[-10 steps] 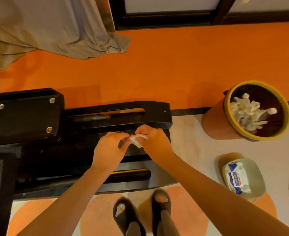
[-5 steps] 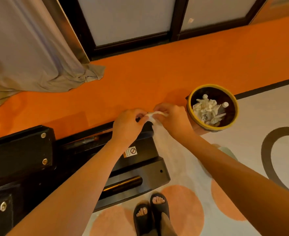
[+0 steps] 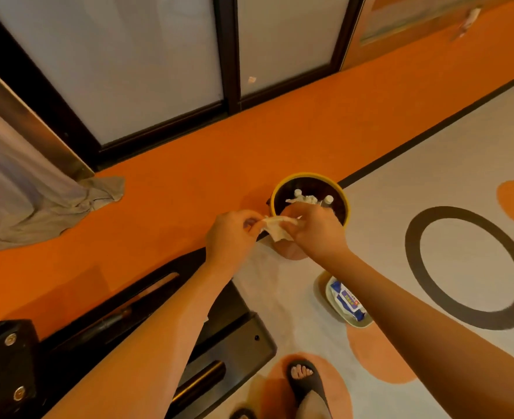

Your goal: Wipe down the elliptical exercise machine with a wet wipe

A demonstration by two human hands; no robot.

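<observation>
A crumpled white wet wipe (image 3: 277, 229) is stretched between both hands, in front of the bin. My left hand (image 3: 230, 237) pinches its left end and my right hand (image 3: 316, 229) pinches its right end, over the bin's near rim. The black base of the elliptical machine (image 3: 231, 337) lies at the lower left, under my left forearm. A pack of wet wipes (image 3: 348, 302) in a pale tray lies on the floor beneath my right forearm.
A round bin with a yellow rim (image 3: 342, 193) holds several used white wipes. A grey curtain (image 3: 35, 204) pools on the orange floor at left. Dark-framed glass doors (image 3: 228, 55) stand behind. My sandalled foot (image 3: 304, 379) is at the bottom.
Both hands have carried the wipe away from the machine's base, rightward to the bin. The view has swung up and right, and the wipe has opened out a little.
</observation>
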